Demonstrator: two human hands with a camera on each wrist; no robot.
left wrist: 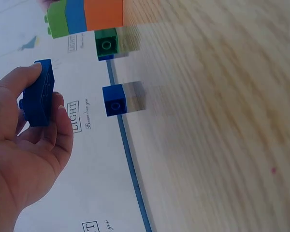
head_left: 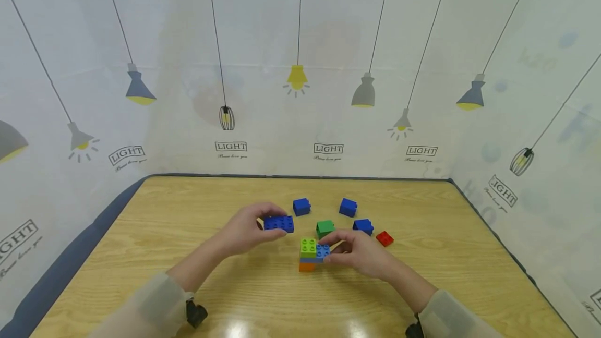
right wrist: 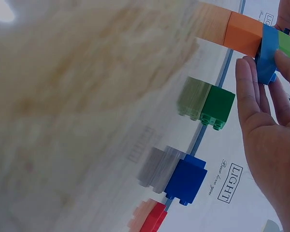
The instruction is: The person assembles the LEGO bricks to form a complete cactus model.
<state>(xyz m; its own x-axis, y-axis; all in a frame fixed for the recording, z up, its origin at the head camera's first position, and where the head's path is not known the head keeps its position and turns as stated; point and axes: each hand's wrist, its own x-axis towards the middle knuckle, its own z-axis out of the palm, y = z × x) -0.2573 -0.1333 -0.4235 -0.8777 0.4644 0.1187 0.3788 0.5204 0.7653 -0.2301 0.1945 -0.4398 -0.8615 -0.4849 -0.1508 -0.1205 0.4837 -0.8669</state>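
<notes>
My left hand (head_left: 246,231) holds a long dark blue toy brick (head_left: 278,224) above the table, thumb on one side and fingers on the other; its studs show in the head view. To the right, a small stack stands on the table: an orange brick (head_left: 307,266) at the bottom, a lighter blue brick (head_left: 323,251) across it and a lime green brick (head_left: 308,247) on top at the left. The lighter blue brick juts out past the orange one. My right hand (head_left: 363,254) pinches that jutting end between thumb and fingers.
Behind the stack lies a green brick (head_left: 325,228). Dark blue bricks lie farther back, one left (head_left: 301,207), one right (head_left: 348,207), and another (head_left: 363,226) nearer. A flat red brick (head_left: 384,238) sits right of them. A printed curtain (head_left: 272,119) borders the wooden table (head_left: 197,197).
</notes>
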